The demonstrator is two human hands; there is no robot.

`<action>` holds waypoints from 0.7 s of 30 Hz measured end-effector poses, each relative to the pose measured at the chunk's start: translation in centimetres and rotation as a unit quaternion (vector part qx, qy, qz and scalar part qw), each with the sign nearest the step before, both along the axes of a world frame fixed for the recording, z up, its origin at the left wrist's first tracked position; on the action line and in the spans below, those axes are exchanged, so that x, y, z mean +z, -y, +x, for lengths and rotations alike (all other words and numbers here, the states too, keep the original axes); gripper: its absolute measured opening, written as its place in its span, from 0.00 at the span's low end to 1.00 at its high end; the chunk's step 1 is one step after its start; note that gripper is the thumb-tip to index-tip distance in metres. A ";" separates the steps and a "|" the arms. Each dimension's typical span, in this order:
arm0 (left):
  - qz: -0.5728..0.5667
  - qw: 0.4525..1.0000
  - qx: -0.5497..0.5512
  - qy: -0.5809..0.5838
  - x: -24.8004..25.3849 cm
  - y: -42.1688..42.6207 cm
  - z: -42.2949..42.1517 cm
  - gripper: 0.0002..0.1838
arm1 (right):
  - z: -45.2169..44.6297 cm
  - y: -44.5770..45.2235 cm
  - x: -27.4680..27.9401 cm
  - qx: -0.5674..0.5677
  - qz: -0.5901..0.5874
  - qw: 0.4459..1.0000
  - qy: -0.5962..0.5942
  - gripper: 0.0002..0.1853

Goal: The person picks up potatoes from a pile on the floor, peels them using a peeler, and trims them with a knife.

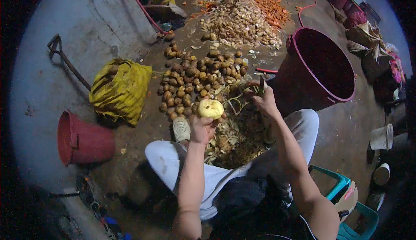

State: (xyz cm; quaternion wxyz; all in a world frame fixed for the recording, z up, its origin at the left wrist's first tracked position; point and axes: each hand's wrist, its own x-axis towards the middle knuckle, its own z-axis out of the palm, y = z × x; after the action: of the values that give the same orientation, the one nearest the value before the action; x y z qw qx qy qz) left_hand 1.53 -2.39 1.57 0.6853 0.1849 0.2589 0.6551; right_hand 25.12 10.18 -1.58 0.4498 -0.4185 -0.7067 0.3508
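My left hand [203, 129] holds a peeled, pale yellow round vegetable [211, 109] with a small dark spot on its face. To its right, my right hand [265, 99] is closed round a knife [261, 85] with a dark blade pointing up. A thin curl of peel [236, 103] hangs between the two hands. Below them, peelings [227, 138] lie heaped between my legs. Just beyond my hands is a pile of brown unpeeled round vegetables [190, 73].
A large dark red tub [320, 67] stands at right, a red bucket [91, 140] and yellow sack [119, 88] at left. Pale pieces [240, 19] and orange pieces [273, 11] are heaped beyond. A teal stool [342, 183] is at lower right.
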 end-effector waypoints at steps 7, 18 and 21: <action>0.039 0.991 0.022 -0.125 0.0 -0.2 0.6 0.45 | -0.9 0.7 1.9 0.049 0.005 0.998 -0.043 0.16; 0.060 0.987 -0.040 -0.145 0.8 -0.3 0.5 0.41 | -1.6 1.8 4.8 0.134 0.007 0.990 -0.031 0.13; 0.075 0.979 -0.049 -0.185 0.8 -0.2 0.6 0.42 | -0.8 0.5 4.1 0.133 -0.133 0.977 -0.101 0.15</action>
State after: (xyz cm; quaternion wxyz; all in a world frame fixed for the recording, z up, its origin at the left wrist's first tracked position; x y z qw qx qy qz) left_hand 2.11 -2.19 2.39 0.6410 0.3663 0.3225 0.5924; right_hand 24.36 9.65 2.51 0.4085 -0.3397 -0.6540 0.5386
